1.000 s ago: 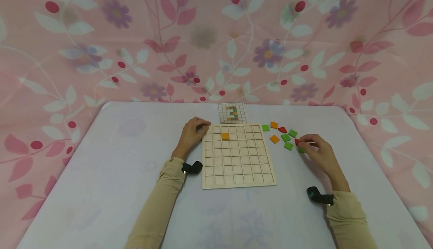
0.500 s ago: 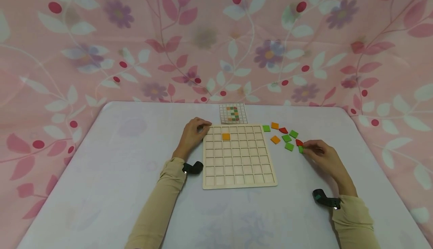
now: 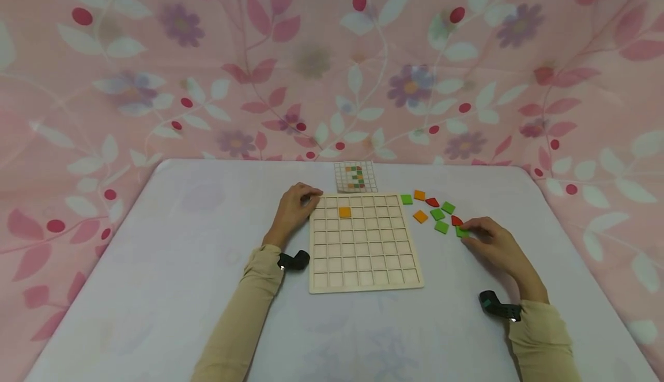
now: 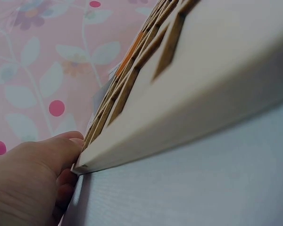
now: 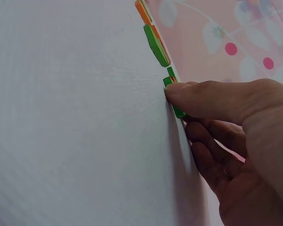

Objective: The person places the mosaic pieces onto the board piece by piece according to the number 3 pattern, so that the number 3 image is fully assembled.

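A pale wooden grid board [image 3: 365, 244] lies flat on the table, with one orange square tile [image 3: 344, 212] in a cell of its second row. At the board's far left corner my left hand [image 3: 293, 210] grips the edge; in the left wrist view the fingers [image 4: 61, 150] curl at that corner. My right hand [image 3: 500, 246] pinches a green square tile [image 3: 461, 232] low over the table at the near right of the loose tiles. In the right wrist view the thumb lies against this green tile [image 5: 178, 112], and part of it is hidden.
Several loose tiles spread right of the board: a green square [image 3: 407, 199], orange squares [image 3: 420, 216] and red rounded pieces [image 3: 432, 202]. One red piece [image 3: 456, 220] lies beside my right fingertips. A printed grid card [image 3: 355, 176] sits behind the board, before a floral cloth backdrop [image 3: 332, 71].
My right hand has shifted slightly right and nearer, from the red piece to the green tile beside it. The red piece now shows more fully. The left hand stays at the board's corner.
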### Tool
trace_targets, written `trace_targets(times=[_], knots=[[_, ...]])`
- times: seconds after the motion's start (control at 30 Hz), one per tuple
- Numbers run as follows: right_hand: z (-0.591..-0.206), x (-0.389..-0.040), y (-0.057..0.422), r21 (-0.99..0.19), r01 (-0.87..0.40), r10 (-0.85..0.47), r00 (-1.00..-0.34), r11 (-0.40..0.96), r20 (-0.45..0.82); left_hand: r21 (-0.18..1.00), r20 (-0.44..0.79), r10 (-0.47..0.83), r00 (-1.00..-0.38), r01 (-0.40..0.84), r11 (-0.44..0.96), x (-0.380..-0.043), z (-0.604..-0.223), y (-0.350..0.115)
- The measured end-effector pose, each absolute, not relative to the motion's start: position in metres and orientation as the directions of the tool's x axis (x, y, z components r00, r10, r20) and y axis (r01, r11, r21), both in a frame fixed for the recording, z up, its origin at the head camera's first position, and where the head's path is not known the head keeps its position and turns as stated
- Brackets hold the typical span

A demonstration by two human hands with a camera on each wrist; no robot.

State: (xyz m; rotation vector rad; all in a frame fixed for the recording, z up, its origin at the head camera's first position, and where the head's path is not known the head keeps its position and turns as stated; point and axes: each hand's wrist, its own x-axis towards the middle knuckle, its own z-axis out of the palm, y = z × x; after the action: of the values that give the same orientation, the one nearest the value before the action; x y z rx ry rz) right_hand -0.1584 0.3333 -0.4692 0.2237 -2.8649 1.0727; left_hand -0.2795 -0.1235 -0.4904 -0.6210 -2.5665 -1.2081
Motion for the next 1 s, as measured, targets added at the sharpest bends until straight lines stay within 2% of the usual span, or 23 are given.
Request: trace_targets(times=[0.43,1.0], knots=[[-0.4687,-0.1598,0.3329,-0.605,-0.095,-0.088,-0.995,0.791,0.041,0.693,0.337,0.254,-0.907,0.421,0.585,-0.2793,-0.4899,-0.1228],[-0.4695,-0.1595,0.3314,-0.588,-0.121,-0.091,-0.993,0.8,0.08,0.689,0.342,0.258,-0.903,0.428,0.584,-0.2784,-0.49,-0.1224]])
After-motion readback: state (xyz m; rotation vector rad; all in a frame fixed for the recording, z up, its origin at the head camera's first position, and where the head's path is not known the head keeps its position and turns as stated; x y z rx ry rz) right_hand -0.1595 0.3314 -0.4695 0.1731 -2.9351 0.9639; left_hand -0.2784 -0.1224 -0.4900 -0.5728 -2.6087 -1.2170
